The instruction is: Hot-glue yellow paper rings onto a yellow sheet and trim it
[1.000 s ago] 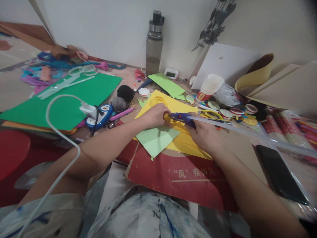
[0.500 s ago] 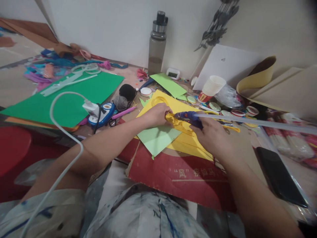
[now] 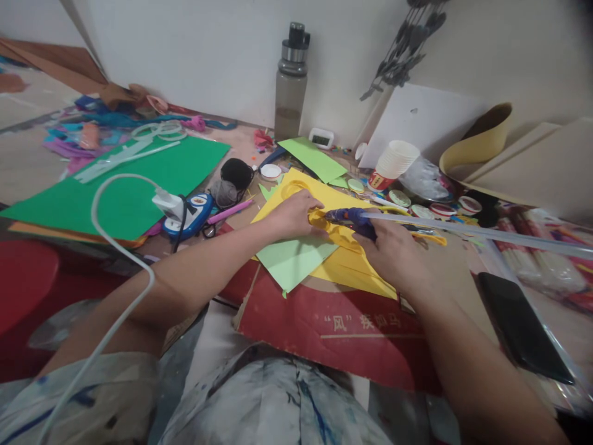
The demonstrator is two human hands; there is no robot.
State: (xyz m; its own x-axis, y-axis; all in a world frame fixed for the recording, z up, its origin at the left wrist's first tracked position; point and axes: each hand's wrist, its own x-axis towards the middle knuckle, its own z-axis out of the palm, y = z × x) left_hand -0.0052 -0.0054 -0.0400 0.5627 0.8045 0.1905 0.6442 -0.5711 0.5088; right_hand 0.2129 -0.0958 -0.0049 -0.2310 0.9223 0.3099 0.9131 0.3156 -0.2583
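Note:
My left hand pinches a crumpled yellow paper piece above the stacked sheets. In my right hand is a dark blue glue gun, its nozzle against or very close to that piece by my left fingers. A long translucent glue stick juts from its back toward the right. Below lie yellow paper and a pale green sheet, on a red and brown cardboard. The exact contact at the nozzle is too small to make out.
Behind stand a grey water bottle, a small digital clock and stacked paper cups. At left are green sheets and a blue power strip with a white cable. A black phone lies at right.
Both hands, the glue gun and the yellow piece keep nearly the same positions. The whole view has shifted very slightly.

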